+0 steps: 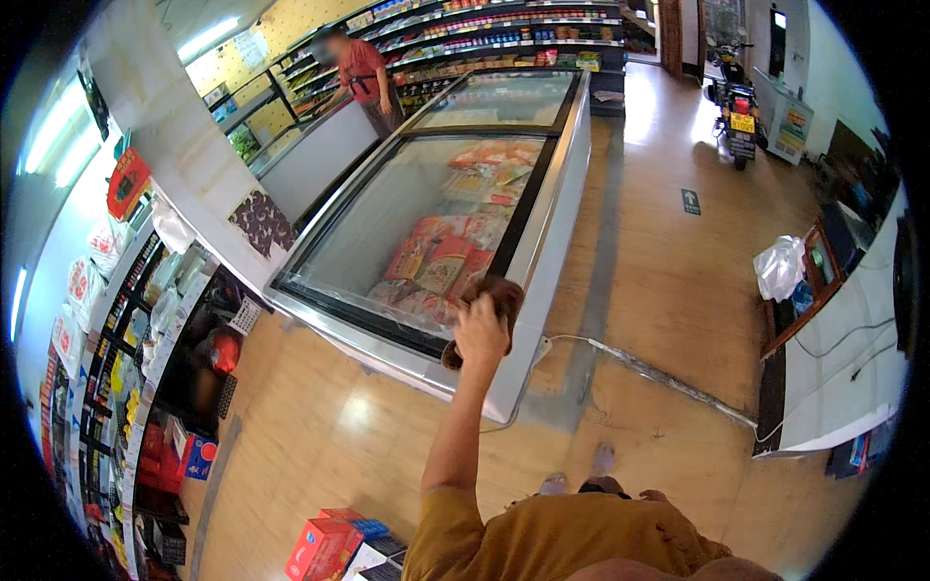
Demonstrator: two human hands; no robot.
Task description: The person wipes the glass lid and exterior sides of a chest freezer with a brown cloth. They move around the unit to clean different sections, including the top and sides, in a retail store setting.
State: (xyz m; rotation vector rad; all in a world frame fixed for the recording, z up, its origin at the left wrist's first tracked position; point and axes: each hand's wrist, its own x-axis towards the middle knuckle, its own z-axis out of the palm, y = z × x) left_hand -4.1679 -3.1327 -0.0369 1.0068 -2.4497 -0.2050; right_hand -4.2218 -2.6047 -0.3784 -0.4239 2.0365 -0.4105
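My left hand (481, 330) grips a bunched brown cloth (501, 296) at the near right corner of a chest freezer (541, 309). The cloth rests on the freezer's metal rim and black lid frame, and a fold of it hangs below my wrist. Under the sliding glass lid (363, 225), red and yellow bags of packaged food (443, 265) lie in a heap at the right. Only a small part of what appears to be my right hand (652, 496) shows beside my body, too little to read its fingers.
A person in a red shirt (363, 69) stands beyond the freezer, near stocked shelves (494, 43). A cable in a floor strip (668, 378) crosses the floor at right. Red boxes (323, 545) stand near my left side. A motorcycle (737, 109) is parked far right.
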